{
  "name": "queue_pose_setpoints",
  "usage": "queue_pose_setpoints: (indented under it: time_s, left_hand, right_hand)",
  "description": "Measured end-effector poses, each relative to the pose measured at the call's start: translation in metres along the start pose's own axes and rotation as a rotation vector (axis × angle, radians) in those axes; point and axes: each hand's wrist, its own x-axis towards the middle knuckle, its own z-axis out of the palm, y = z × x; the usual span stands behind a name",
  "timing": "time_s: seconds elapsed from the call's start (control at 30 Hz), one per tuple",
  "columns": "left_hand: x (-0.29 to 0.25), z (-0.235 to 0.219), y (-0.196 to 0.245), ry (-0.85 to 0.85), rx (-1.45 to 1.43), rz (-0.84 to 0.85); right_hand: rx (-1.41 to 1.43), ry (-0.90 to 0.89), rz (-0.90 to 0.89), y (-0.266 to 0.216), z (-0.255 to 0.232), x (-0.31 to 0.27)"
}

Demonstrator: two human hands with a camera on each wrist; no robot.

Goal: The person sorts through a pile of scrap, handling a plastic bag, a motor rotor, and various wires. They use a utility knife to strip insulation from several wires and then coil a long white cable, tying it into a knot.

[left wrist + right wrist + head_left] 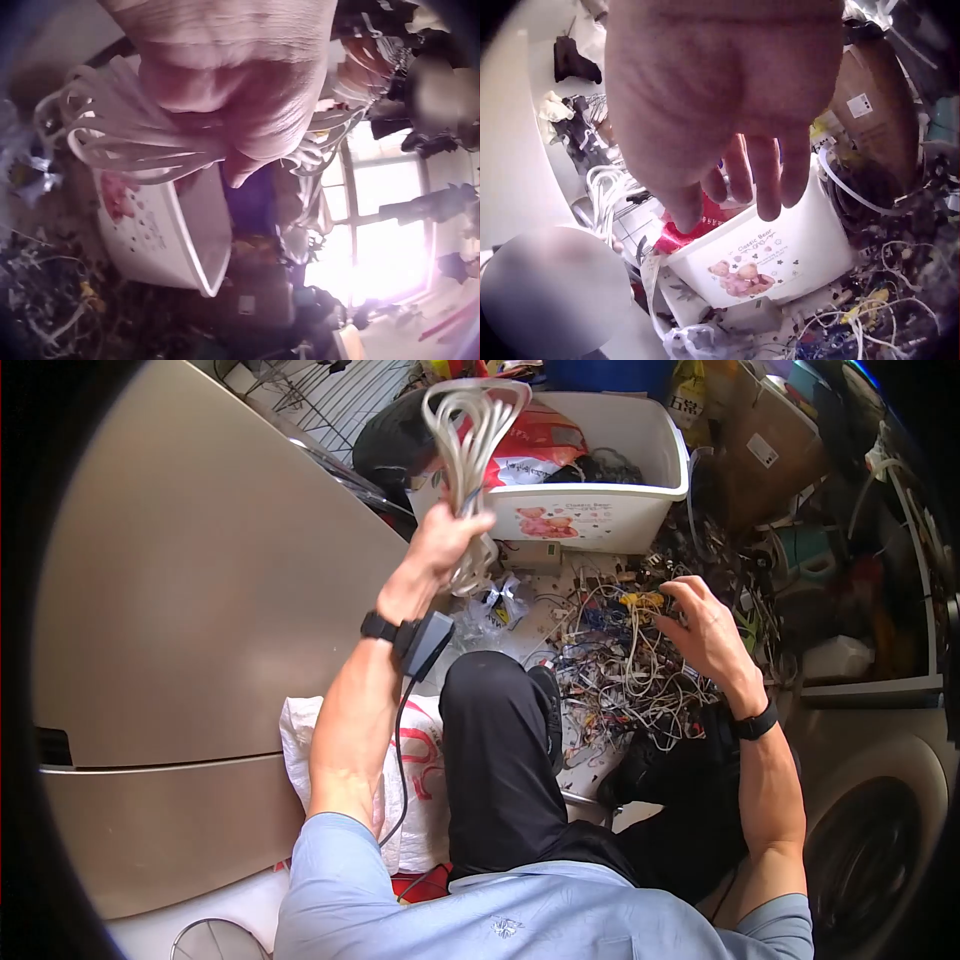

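My left hand (440, 546) grips the middle of a coiled white cable (468, 450), lifted in front of the white storage bin (625, 525). Loops of the cable stick out on both sides of the fist, as the left wrist view also shows the cable (135, 146). Over a tangled heap of cables (635, 680) on the floor hovers my right hand (712, 632), fingers loosely bent and nothing held. In the right wrist view the fingers of this hand (727, 97) hang relaxed, overlapping the bear-printed bin (795, 259).
A red bag (545, 440) and dark cords lie inside the bin. Left stands a large beige appliance (200, 600); right, a round-doored washing machine (875, 830). A cardboard box (770, 450) is at the back right. Clear plastic (490, 610) and a white sack (410, 800) lie near my knee.
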Motion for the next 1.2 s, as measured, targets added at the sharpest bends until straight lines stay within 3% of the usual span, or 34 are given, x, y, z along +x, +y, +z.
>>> queue_pose_setpoints:
  time_s: [0.07,0.13,0.27,0.33,0.4,0.47,0.5,0.53,0.6,0.67,0.73,0.77,0.83,0.93,1.0,1.07,1.13,1.2]
  left_hand:
    - [-0.014,-0.021,-0.048,0.088,0.069,-0.049]
    - [-0.026,-0.036,-0.109,0.162,-0.054,-0.210]
    - [-0.053,-0.036,-0.197,0.449,-0.218,-0.371]
    - [-0.064,-0.045,-0.231,0.538,-0.166,-0.485]
    - [-0.069,-0.069,-0.286,0.598,0.027,-0.545]
    - [-0.076,-0.067,-0.293,0.618,0.180,-0.622]
    - [-0.074,-0.060,-0.296,0.762,0.161,-0.549]
    - [-0.072,-0.063,-0.295,0.752,0.166,-0.556]
    - [-0.074,-0.071,-0.286,0.433,0.504,-0.735]
    - [-0.068,-0.076,-0.300,0.496,0.473,-0.688]
    - [-0.056,-0.071,-0.284,0.654,0.451,-0.629]
    - [-0.053,-0.052,-0.248,0.675,0.475,-0.536]
    - [-0.030,-0.056,-0.227,0.568,0.367,-0.325]
    - [-0.011,-0.004,-0.085,0.352,0.213,0.012]
    - [-0.005,0.028,0.006,0.220,0.219,0.214]
    - [-0.016,0.072,0.084,0.181,0.195,0.387]
    - [-0.018,0.105,0.115,0.141,0.098,0.485]
    - [-0.015,0.131,0.111,0.056,-0.017,0.490]
  right_hand:
    - [-0.048,-0.035,-0.045,0.003,0.000,-0.001]
    - [-0.062,-0.113,-0.007,0.003,-0.001,-0.003]
    - [-0.136,-0.209,-0.027,0.023,0.003,-0.014]
    - [-0.140,-0.206,0.007,0.031,0.001,-0.021]
    - [-0.219,-0.324,0.076,0.044,0.002,-0.026]
    - [-0.234,-0.318,0.088,0.053,0.000,-0.030]
    - [-0.249,-0.325,0.105,0.056,-0.001,-0.030]
    - [-0.264,-0.333,0.122,0.057,-0.003,-0.031]
    - [-0.278,-0.355,0.146,0.062,-0.003,-0.031]
    - [-0.327,-0.402,0.159,0.068,-0.004,-0.031]
    - [-0.336,-0.410,0.142,0.075,-0.004,-0.030]
    - [-0.320,-0.410,0.144,0.073,-0.005,-0.029]
    - [-0.303,-0.408,0.142,0.078,-0.002,-0.029]
    - [-0.246,-0.367,0.082,0.103,0.021,-0.028]
    - [-0.106,-0.542,0.241,0.117,0.040,-0.024]
    - [-0.099,-0.584,0.263,0.143,0.078,-0.025]
    - [-0.112,-0.641,0.380,0.168,0.114,-0.026]
    - [-0.058,-0.605,0.398,0.171,0.138,-0.028]
